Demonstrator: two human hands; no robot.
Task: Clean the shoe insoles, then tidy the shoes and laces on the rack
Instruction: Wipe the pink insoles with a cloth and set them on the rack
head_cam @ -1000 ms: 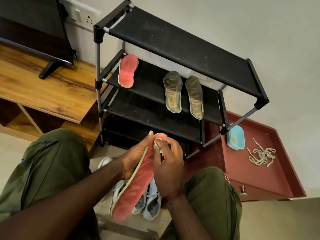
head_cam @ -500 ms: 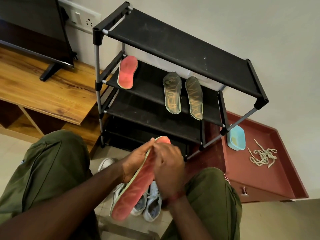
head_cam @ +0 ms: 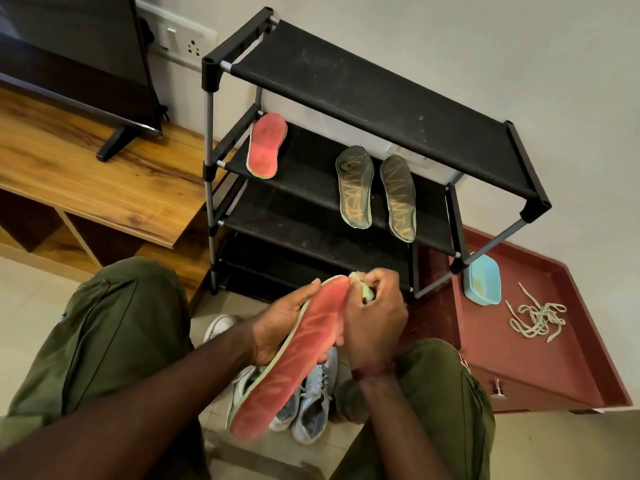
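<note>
My left hand (head_cam: pixel 280 320) holds a long red insole (head_cam: pixel 294 362) from beneath, toe end pointing at the rack. My right hand (head_cam: pixel 375 317) presses a small pale cloth (head_cam: pixel 365 291) against the insole's toe end. A second red insole (head_cam: pixel 265 145) lies on the left of the black shoe rack's (head_cam: pixel 346 91) second shelf, with two dark green insoles (head_cam: pixel 375 188) to its right. Light grey sneakers (head_cam: pixel 311 400) stand on the floor between my knees. A tangle of beige laces (head_cam: pixel 536 315) lies on the maroon cabinet (head_cam: pixel 540 358) at the right.
A light blue tub (head_cam: pixel 483 278) sits on the maroon cabinet beside the rack's right leg. A wooden TV unit (head_cam: pixel 86 188) with a television (head_cam: pixel 69 46) stands at the left. My knees in olive trousers frame the sneakers; another white shoe toe (head_cam: pixel 220 325) shows under my left arm.
My right hand has slid the cloth up along the insole to its toe end and opened slightly, so the cloth shows again. The left hand still supports the insole.
</note>
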